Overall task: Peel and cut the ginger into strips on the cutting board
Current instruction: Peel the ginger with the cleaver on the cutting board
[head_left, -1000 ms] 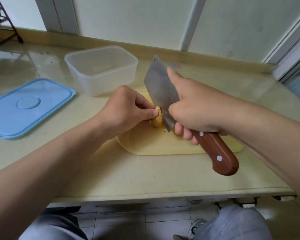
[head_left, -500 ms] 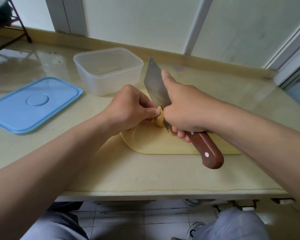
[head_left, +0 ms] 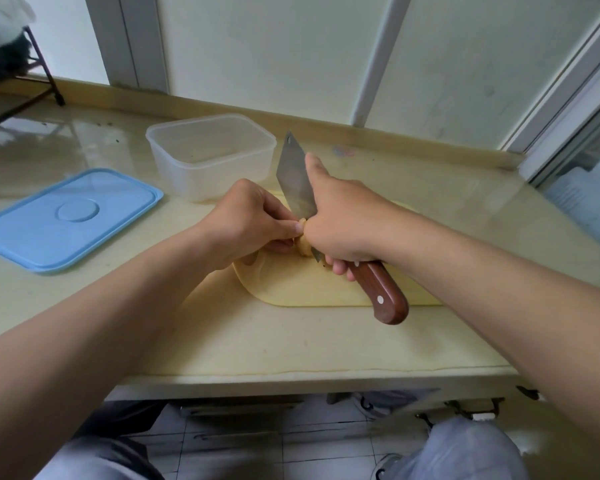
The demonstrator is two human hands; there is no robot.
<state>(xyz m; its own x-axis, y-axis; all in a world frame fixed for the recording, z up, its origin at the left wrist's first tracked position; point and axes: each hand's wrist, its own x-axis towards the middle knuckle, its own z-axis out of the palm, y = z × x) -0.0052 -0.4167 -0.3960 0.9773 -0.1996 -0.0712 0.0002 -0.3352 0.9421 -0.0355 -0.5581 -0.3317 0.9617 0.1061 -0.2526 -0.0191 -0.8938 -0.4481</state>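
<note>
A small pale piece of ginger (head_left: 302,245) stands on the yellow cutting board (head_left: 305,289). My left hand (head_left: 248,221) pinches it from the left, thumb and fingers curled round it. My right hand (head_left: 347,223) grips a cleaver (head_left: 295,181) by its brown wooden handle (head_left: 383,292), index finger stretched along the blade's spine. The blade rests against the ginger's right side, its edge down at the board. Both hands hide most of the ginger.
A clear plastic container (head_left: 210,155) stands just behind the board to the left. Its blue lid (head_left: 68,218) lies flat further left on the beige counter (head_left: 291,344). The counter's front edge runs close below the board. My knees show under it.
The cleaver has come down and tilted closer against the ginger, with my right hand moving towards my left. My left hand keeps its hold on the ginger.
</note>
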